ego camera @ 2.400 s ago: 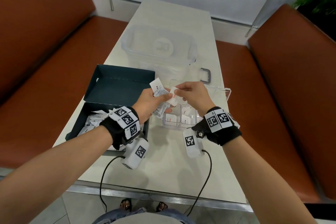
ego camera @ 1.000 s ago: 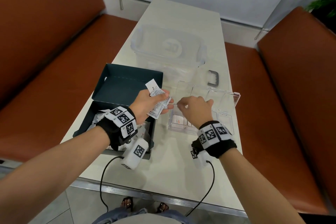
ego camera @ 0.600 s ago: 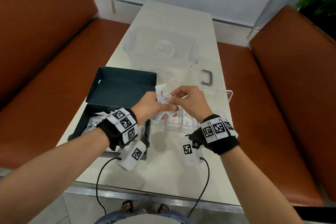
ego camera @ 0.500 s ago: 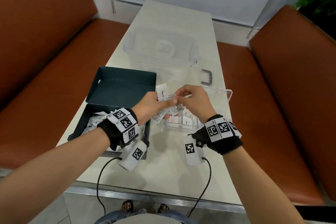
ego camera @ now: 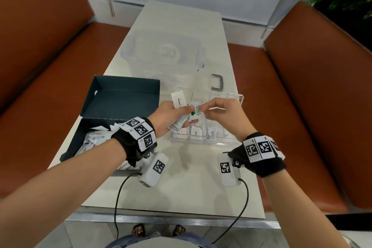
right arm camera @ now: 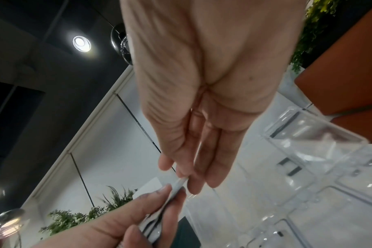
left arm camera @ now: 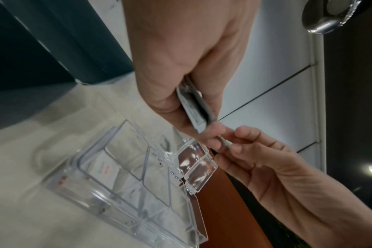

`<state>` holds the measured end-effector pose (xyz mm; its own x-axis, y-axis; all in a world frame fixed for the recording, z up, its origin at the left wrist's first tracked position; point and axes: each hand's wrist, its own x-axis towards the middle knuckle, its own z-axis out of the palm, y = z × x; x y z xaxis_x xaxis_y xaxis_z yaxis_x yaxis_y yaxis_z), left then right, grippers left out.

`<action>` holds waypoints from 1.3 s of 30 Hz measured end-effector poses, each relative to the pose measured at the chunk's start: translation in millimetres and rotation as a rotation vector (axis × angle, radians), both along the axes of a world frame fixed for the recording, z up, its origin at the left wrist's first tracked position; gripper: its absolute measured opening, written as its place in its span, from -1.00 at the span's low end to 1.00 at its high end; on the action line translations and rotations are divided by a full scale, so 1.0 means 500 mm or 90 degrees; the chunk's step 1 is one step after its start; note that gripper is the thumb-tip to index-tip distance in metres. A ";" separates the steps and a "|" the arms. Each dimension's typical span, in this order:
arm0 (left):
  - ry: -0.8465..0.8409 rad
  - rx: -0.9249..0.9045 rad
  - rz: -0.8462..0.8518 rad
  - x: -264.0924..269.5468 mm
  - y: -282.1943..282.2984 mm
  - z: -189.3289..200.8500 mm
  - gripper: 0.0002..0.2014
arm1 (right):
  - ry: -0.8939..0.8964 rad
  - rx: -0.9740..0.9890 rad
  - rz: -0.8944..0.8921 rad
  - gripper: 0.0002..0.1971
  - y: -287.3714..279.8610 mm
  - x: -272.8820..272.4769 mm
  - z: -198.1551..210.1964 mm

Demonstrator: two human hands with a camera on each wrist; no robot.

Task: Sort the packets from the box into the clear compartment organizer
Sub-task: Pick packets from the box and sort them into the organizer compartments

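**A:** ok so compared to half a second back, the right hand (ego camera: 225,116) had pulled one packet a bit further out of the bunch, enough that the "Stevia" print and a green mark showed. Everything else on the table (ego camera: 181,177) looked the same.

**B:** who had hold of what though?

**A:** the left hand (ego camera: 167,119) had its fingers and thumb curled round a small stack of packets (ego camera: 178,100). The right thumb and forefinger were pinching the top edge of the Stevia packet (ego camera: 196,112), other fingers loosely curled. Left thumb was still on it too, so both hands touched it.

**B:** and where was all that?

**A:** held up over the near-left part of the clear compartment organizer (ego camera: 203,137), lid open. A few packets were already lying in the front compartments. The dark box (ego camera: 120,98) sat just left of it, more packets heaped in its near half. A bigger clear tub (ego camera: 163,54) stood further back.
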<state>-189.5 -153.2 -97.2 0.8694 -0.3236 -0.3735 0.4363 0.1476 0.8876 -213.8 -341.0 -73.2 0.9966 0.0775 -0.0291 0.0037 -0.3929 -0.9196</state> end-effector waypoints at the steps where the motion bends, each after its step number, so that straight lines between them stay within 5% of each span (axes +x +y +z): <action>1: -0.015 0.026 0.001 0.001 -0.008 -0.001 -0.78 | 0.003 -0.004 -0.008 -0.82 -0.009 -0.004 -0.003; 5: -0.059 0.115 -0.024 0.004 -0.039 -0.005 -0.79 | 0.000 0.016 -0.100 -0.82 -0.043 -0.006 -0.004; 13: -0.105 0.130 -0.055 0.003 -0.104 -0.005 -0.87 | 0.022 -0.114 -0.072 -0.89 -0.082 0.030 -0.006; 17: -0.107 0.128 -0.010 0.012 -0.109 -0.009 -0.87 | 0.025 -0.114 -0.169 -0.91 -0.115 0.064 -0.024; 32: -0.076 0.118 0.049 0.020 -0.083 -0.031 -0.91 | 0.007 -0.820 0.093 -0.78 -0.055 0.077 -0.179; 39: -0.054 0.096 0.042 0.017 -0.080 -0.025 -0.85 | 0.010 -0.913 0.124 -0.79 -0.054 0.077 -0.185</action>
<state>-181.3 -193.1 -109.9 0.9174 -0.2101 -0.3380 0.3526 0.0353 0.9351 -175.2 -367.7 -165.8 0.9726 0.1049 -0.2075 0.1577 -0.9534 0.2574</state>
